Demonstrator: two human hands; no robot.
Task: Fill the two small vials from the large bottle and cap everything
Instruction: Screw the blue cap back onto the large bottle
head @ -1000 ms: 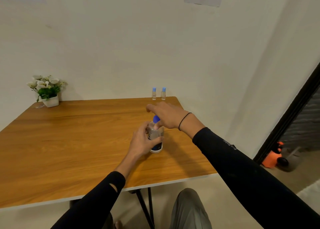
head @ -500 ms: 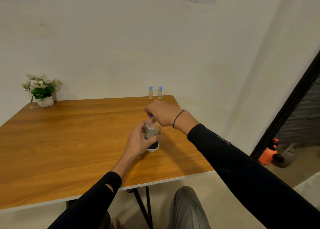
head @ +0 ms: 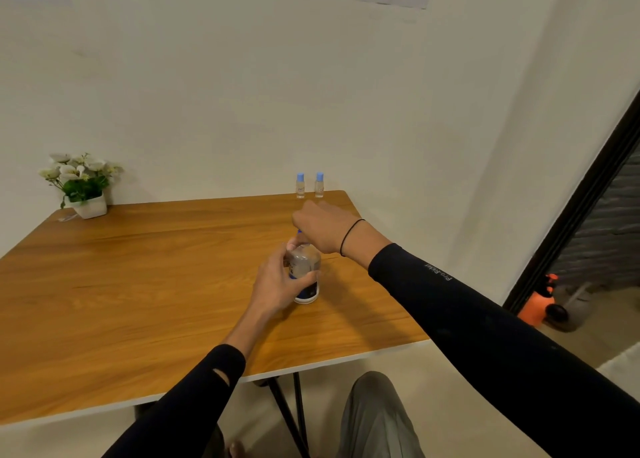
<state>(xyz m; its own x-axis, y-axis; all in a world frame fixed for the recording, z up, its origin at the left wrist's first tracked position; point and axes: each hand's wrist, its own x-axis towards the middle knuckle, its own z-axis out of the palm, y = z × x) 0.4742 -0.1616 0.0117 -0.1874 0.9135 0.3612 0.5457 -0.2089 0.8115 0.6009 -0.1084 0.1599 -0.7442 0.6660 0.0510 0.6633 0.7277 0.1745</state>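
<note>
**Both hands on the large bottle, vials waiting at the far edge**

The left hand wraps around the body of the large bottle, fingers curled across its label, pinning it upright on the surface. The right hand comes over from above and closes on the blue cap, of which only a sliver shows under the fingers; whether the cap is loose or tight cannot be told.

The bottle looks like clear, rigid plastic with liquid inside, so it probably carries some weight and resists squeezing only moderately. A grip around the mid-body, as the left hand has it, seems the sound place to hold while twisting. Once uncapped, a hard squeeze could push liquid out.

Beyond the right hand, well apart from it, the two small vials stand upright just beside each other at the far edge of the surface, near the wall, both wearing blue caps. They look light and narrow, easy to topple and with small mouths to pour into.

To the left of the hands the surface lies wide; a potted plant sits far off at the back. To the right of the right hand the edge comes sooner, so working leftward is likely safer.
</note>
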